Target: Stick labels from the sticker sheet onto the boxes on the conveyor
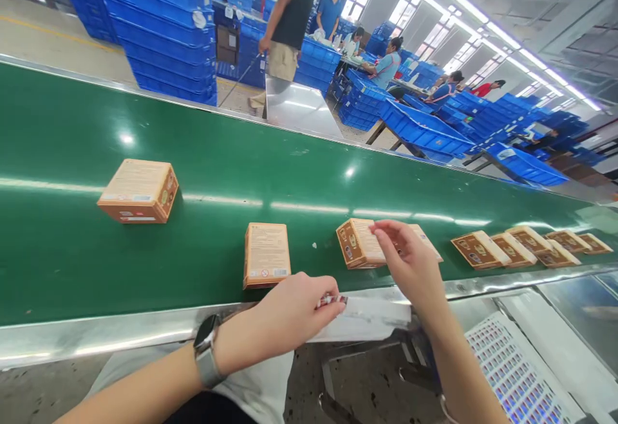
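My left hand [290, 311], with a watch on its wrist, is closed in a pinch on a small red-and-white packet [331, 298] at the near metal edge of the green conveyor belt [72, 244]. My right hand [410, 263] reaches over the belt, its fingers touching the top of a brown carton [357, 244]. Another brown carton [266, 255] lies flat just left of it. A larger one [140, 190] rests farther left.
Several more cartons [524, 247] line the belt at the right. A sheet of printed labels [516, 366] lies at the lower right. Stacked blue crates [164, 25] stand beyond the belt, where one person stands and others sit working at tables.
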Demonstrator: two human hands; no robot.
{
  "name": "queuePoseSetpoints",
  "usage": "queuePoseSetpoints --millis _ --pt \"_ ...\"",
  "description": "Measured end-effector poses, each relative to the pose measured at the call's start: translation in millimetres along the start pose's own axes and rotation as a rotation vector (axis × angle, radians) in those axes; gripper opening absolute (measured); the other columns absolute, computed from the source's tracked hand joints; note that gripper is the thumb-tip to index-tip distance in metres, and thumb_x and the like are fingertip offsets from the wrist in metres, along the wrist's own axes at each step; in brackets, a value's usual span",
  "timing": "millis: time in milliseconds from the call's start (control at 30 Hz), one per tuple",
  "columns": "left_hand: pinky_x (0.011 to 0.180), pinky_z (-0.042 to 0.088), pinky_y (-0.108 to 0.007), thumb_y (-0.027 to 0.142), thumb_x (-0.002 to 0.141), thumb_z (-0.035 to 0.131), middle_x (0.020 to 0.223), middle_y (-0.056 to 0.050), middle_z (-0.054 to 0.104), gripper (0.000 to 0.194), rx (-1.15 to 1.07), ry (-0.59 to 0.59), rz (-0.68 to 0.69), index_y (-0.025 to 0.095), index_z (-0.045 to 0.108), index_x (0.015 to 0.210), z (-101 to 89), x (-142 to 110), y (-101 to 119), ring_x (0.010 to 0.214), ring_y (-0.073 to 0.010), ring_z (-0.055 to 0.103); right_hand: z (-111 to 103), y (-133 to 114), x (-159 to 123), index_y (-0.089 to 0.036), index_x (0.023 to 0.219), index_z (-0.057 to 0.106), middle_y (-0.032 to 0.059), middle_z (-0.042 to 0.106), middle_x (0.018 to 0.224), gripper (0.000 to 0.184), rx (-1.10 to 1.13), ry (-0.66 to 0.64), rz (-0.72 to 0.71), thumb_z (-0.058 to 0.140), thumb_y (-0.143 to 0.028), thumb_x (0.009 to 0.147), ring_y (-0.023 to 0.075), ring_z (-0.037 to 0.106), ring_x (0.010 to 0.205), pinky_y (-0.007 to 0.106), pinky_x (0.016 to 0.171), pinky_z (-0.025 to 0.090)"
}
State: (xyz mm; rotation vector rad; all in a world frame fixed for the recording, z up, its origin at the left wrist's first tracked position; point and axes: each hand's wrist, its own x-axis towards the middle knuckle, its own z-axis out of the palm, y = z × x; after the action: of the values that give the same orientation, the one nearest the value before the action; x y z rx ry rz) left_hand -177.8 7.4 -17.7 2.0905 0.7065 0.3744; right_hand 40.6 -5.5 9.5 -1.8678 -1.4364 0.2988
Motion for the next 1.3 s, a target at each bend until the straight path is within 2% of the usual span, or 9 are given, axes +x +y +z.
queuePoseSetpoints --millis 100,367,633,800,900,1000,1067,1133,1300 --pt "0.059 0.04 -0.023 0.032 0.094 0.052 0.073 0.001 0.065 0.021 -0.25 0.07 -0.107 0.019 0.064 0.084 -15.7 -16.6 -8.7 0.067 -0.0145 0.058 -0.9 -31.5 -33.4 -0.025 0.111 0.065 0.0053 0.076 0.1 0.029 0.102 -0.475 -0.219 0.063 -0.043 0.088 0.0214 0.071 0.092 0.034 0.082 0.057" --pt "0.056 0.033 -0.022 0.033 0.087 0.059 0.064 0.005 0.055 0.02 -0.354 0.023 -0.191 0.018 0.062 0.074 -35.7 -43.3 -24.3 0.06 -0.0114 0.046 10.4 -37.6 -42.9 -0.027 0.113 0.065 -0.0022 0.073 0.078 0.02 0.093 -0.718 -0.31 0.057 -0.029 0.095 0.0145 0.069 0.072 0.022 0.058 0.056" --pt "0.053 0.031 -0.022 0.035 0.084 0.06 0.059 0.005 0.054 0.024 -0.397 0.167 -0.305 0.017 0.061 0.069 -30.1 -47.5 -20.7 0.057 -0.0106 0.042 28.3 -54.3 -47.8 -0.022 0.098 0.064 0.0037 0.075 0.093 0.015 -0.271 -0.294 -0.901 0.05 -0.018 0.1 0.0192 0.069 0.085 0.037 0.083 0.051" --pt "0.053 0.033 -0.022 0.034 0.085 0.057 0.062 0.003 0.059 0.024 -0.398 0.171 -0.294 0.017 0.063 0.07 -29.8 -45.6 -19.0 0.058 -0.0113 0.046 38.1 -57.1 -61.4 -0.019 0.095 0.064 0.0076 0.075 0.099 0.017 -0.355 -0.132 -0.992 0.051 -0.008 0.096 0.0223 0.069 0.096 0.042 0.093 0.045" --pt "0.053 0.035 -0.022 0.034 0.087 0.056 0.06 0.004 0.059 0.026 -0.37 0.206 -0.305 0.017 0.063 0.07 -29.8 -45.0 -19.3 0.056 -0.0111 0.047 34.0 -52.8 -62.6 -0.022 0.089 0.065 0.0052 0.075 0.097 0.015 -0.148 -0.156 -0.827 0.056 -0.011 0.092 0.0209 0.069 0.095 0.038 0.088 0.049" --pt "0.06 0.045 -0.024 0.031 0.09 0.058 0.07 0.001 0.069 0.023 -0.246 0.244 -0.246 0.019 0.064 0.072 -27.5 -45.6 -24.5 0.066 -0.0147 0.06 32.4 -37.1 -54.9 -0.024 0.079 0.067 0.0063 0.075 0.1 0.01 0.145 -0.125 -0.348 0.064 -0.026 0.089 0.022 0.069 0.094 0.035 0.079 0.054" --pt "0.082 0.052 -0.031 0.024 0.089 0.062 0.102 -0.004 0.076 0.017 -0.126 0.235 -0.06 0.019 0.065 0.072 -23.0 -44.7 -30.4 0.099 -0.0219 0.067 37.5 -21.0 -46.5 -0.023 0.079 0.07 0.008 0.075 0.101 0.016 0.333 -0.032 0.024 0.069 -0.039 0.083 0.0243 0.069 0.095 0.036 0.076 0.056" --pt "0.108 0.043 -0.042 0.018 0.087 0.066 0.138 -0.007 0.063 0.015 0.005 0.185 0.162 0.019 0.066 0.072 -15.9 -41.4 -36.1 0.134 -0.0283 0.05 46.8 -5.2 -38.9 -0.022 0.08 0.073 0.0089 0.076 0.098 0.028 0.511 0.056 0.3 0.075 -0.048 0.073 0.0264 0.069 0.094 0.037 0.075 0.056" --pt "0.123 0.023 -0.05 0.014 0.088 0.067 0.156 -0.006 0.042 0.012 0.26 0.045 0.377 0.018 0.069 0.076 4.7 -24.1 -41.0 0.147 -0.0294 0.032 68.4 11.0 -33.5 -0.02 0.076 0.073 0.0062 0.074 0.085 0.036 0.731 0.149 0.521 0.083 -0.049 0.058 0.0236 0.068 0.08 0.034 0.067 0.055"
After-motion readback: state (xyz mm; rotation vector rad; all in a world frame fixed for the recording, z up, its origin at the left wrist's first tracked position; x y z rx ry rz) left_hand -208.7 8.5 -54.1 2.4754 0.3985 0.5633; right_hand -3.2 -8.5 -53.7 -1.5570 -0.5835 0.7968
